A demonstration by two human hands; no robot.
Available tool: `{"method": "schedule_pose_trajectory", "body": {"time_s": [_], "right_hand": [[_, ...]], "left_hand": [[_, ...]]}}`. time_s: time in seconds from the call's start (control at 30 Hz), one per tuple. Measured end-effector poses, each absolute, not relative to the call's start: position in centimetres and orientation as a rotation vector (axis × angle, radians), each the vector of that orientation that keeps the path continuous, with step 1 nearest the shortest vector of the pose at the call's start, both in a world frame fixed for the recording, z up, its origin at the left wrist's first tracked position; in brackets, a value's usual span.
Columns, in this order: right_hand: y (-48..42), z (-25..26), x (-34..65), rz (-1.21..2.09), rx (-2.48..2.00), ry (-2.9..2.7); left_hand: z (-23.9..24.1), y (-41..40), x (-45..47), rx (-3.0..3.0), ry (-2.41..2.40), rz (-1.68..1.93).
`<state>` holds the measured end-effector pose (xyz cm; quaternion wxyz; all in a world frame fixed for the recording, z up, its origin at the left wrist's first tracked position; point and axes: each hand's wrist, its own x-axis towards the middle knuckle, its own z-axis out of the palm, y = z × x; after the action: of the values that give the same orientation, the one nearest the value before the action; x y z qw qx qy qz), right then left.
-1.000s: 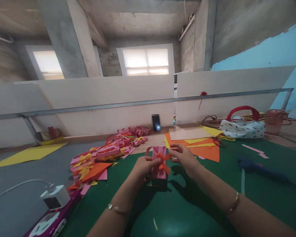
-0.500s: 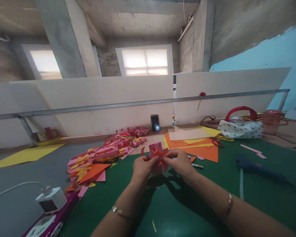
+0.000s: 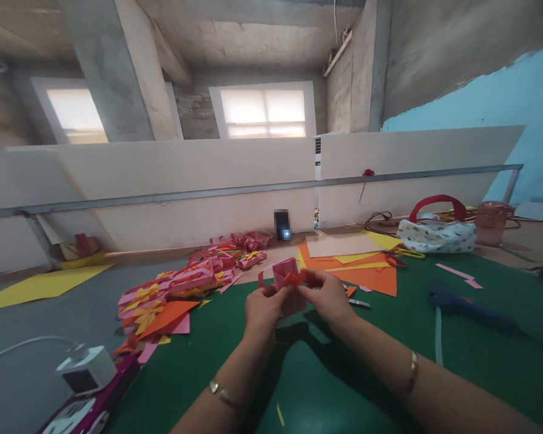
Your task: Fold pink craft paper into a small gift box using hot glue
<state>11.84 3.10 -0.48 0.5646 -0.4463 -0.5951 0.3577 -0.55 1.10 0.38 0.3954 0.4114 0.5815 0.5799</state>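
Held above the green mat (image 3: 217, 374) is a small pink paper basket (image 3: 284, 270) with an orange paper piece (image 3: 291, 278) on its front. My left hand (image 3: 263, 310) is closed on the basket's left side, the thumb pressed over the front. Closed on its right side, my right hand (image 3: 324, 295) pinches near the orange piece with thumb and forefinger. The fingertips hide part of the orange piece. A pink strip (image 3: 261, 278) sticks up beside my left fingers. Just right of my right hand lies a pair of scissors (image 3: 359, 303), partly hidden.
Piled pink and yellow paper crafts (image 3: 176, 289) lie left. Orange sheets (image 3: 366, 280) are behind my right hand. A blue glue gun (image 3: 470, 310) and a patterned bag (image 3: 437, 235) are right. A power strip (image 3: 122, 377) with a white charger (image 3: 87, 367) sits front left.
The basket has tilted in my hands, and my fingers cover more of the orange piece. My right hand has shifted slightly upward. The whole view has turned a little.
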Motion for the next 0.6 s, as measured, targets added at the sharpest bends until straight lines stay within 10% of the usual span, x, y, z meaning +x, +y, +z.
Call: {"method": "schedule_pose_trajectory", "body": {"time_s": [0.6], "right_hand": [[3.36, -0.80, 12.02, 0.447, -1.077, -1.620]], "left_hand": [[0.84, 0.53, -0.21, 0.999, 1.478, 1.440]]}}
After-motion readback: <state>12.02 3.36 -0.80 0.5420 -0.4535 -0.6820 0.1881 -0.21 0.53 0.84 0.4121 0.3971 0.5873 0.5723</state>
